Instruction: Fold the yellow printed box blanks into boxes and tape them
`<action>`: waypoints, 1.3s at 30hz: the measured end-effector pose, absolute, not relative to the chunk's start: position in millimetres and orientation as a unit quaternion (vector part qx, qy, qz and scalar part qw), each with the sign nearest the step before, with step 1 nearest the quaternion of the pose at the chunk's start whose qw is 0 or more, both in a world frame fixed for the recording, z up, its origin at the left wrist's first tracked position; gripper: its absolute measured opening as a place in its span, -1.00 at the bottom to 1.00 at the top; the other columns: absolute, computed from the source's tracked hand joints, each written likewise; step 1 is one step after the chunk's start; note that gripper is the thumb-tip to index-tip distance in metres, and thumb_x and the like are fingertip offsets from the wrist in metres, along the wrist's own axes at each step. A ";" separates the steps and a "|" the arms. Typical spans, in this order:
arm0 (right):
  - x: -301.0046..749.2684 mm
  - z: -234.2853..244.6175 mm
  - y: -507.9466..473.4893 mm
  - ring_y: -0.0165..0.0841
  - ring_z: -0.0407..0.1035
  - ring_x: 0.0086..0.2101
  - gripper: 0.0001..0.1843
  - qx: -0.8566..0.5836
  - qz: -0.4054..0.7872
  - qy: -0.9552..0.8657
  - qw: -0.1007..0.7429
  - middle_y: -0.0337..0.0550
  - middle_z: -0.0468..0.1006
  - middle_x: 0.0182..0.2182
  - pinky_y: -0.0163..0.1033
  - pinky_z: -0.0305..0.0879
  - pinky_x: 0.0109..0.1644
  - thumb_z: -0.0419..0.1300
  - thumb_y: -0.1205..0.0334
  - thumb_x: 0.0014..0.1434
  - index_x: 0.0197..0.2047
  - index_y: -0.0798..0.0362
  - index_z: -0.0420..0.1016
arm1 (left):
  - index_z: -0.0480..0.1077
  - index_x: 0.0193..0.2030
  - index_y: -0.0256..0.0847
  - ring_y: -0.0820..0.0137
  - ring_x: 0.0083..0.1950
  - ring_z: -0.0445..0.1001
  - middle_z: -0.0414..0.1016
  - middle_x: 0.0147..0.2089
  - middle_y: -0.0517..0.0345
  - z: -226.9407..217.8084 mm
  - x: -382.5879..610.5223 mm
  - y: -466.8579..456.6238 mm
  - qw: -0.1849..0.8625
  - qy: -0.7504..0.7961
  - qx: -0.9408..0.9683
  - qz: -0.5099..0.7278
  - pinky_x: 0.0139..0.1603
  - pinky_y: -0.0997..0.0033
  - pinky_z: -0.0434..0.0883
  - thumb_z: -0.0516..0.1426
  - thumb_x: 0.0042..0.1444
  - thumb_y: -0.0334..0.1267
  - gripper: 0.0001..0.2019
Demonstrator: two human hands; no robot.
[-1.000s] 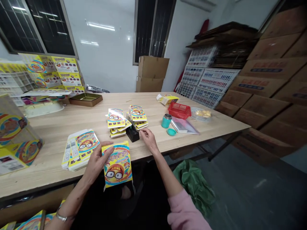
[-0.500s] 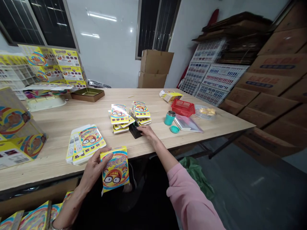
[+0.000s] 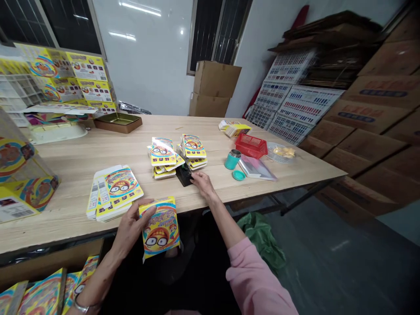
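Note:
My left hand (image 3: 133,227) is closed around a yellow cartoon-faced packet (image 3: 160,229) in front of the table edge, its thumb on the printed front. My right hand (image 3: 203,183) has its fingers pinched at the near end of a black tape dispenser (image 3: 184,176); whatever is between the fingertips is too small to make out. Two stacks of similar packs, a left stack (image 3: 163,153) and a right stack (image 3: 193,147), flank the dispenser. Flat printed cards (image 3: 120,190) lie in an overlapping pile on the table beyond my left hand.
Right of the dispenser stand a teal jar (image 3: 232,159), its lid (image 3: 238,175), a red basket (image 3: 251,146) and a plastic folder (image 3: 259,168). Yellow boxes (image 3: 29,192) occupy the table's left end. Below its edge, a carton holds more packs (image 3: 42,293). A green sack (image 3: 262,240) lies on the floor.
My right hand has shifted slightly right, away from the dispenser's middle toward its near edge. The packet in my left hand has moved a little up and right. The view has tilted slightly.

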State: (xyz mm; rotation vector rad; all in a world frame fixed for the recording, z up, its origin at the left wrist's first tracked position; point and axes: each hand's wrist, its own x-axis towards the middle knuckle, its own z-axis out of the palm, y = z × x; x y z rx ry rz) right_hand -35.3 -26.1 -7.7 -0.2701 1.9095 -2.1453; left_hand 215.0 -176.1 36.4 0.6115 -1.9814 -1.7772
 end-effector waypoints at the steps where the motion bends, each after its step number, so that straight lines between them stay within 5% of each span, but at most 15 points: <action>1: -31.1 -12.6 -25.4 -0.31 0.41 -0.28 -0.70 -0.091 -0.732 0.666 0.114 -0.19 0.50 -0.45 -0.20 0.36 -0.14 0.34 0.02 -0.17 -0.54 0.07 0.42 | 0.51 -0.16 -0.13 0.23 -0.27 0.55 0.60 -0.09 0.06 40.3 212.4 -173.6 0.221 -0.709 0.215 -0.634 -0.40 0.34 0.51 0.33 -0.14 0.15 -0.52; 8: 10.3 -9.3 -17.2 -0.28 0.32 -0.21 -0.75 -0.082 -0.702 0.707 0.030 -0.18 0.43 -0.41 -0.19 0.29 -0.02 0.30 0.11 -0.11 -0.60 0.03 0.36 | 0.52 -0.20 -0.13 0.26 -0.23 0.51 0.58 -0.15 0.09 57.2 197.1 -162.5 0.334 -0.707 0.165 -0.602 -0.34 0.36 0.46 0.31 -0.07 0.11 -0.60; 13: 80.1 41.1 5.6 -0.45 0.22 -0.50 -0.69 -0.171 -0.766 0.613 0.092 -0.34 0.31 -0.57 -0.32 0.24 -0.34 0.27 -0.05 0.08 -0.40 0.04 0.43 | 0.52 -0.19 -0.11 0.25 -0.17 0.52 0.58 -0.15 0.12 55.7 196.6 -158.2 0.382 -0.752 0.123 -0.523 -0.19 0.31 0.47 0.26 0.06 0.02 -0.71; 20: 129.8 87.4 7.1 -0.52 0.05 -0.65 -0.66 -0.207 -0.769 0.579 0.176 -0.41 0.22 -0.71 -0.36 0.09 -0.55 0.35 -0.08 -0.01 -0.47 0.05 0.49 | 0.50 -0.11 -0.09 0.25 -0.07 0.54 0.59 -0.11 0.10 66.0 196.5 -140.4 0.430 -0.811 -0.015 -0.396 0.00 0.26 0.45 0.22 0.17 -0.17 -0.83; 29: 133.0 82.9 7.4 -0.57 0.01 -0.66 -0.61 -0.173 -0.758 0.612 0.146 -0.41 0.21 -0.73 -0.36 -0.06 -0.57 0.32 -0.04 0.05 -0.58 0.09 0.42 | 0.37 0.11 -0.06 0.34 0.00 0.54 0.52 0.01 0.05 59.7 196.9 -135.5 0.452 -0.854 -0.087 -0.244 -0.03 0.34 0.51 0.18 0.24 -0.30 -0.70; 39: 124.0 56.4 4.1 -0.55 0.01 -0.77 -0.55 -0.153 -0.695 0.654 0.258 -0.35 0.43 -0.74 -0.37 -0.12 -0.68 0.28 -0.19 0.02 -0.49 0.02 0.33 | 0.39 0.05 -0.12 0.34 -0.01 0.55 0.55 -0.03 0.05 71.8 197.9 -136.7 0.463 -0.840 -0.106 -0.264 -0.02 0.33 0.51 0.20 0.22 -0.31 -0.74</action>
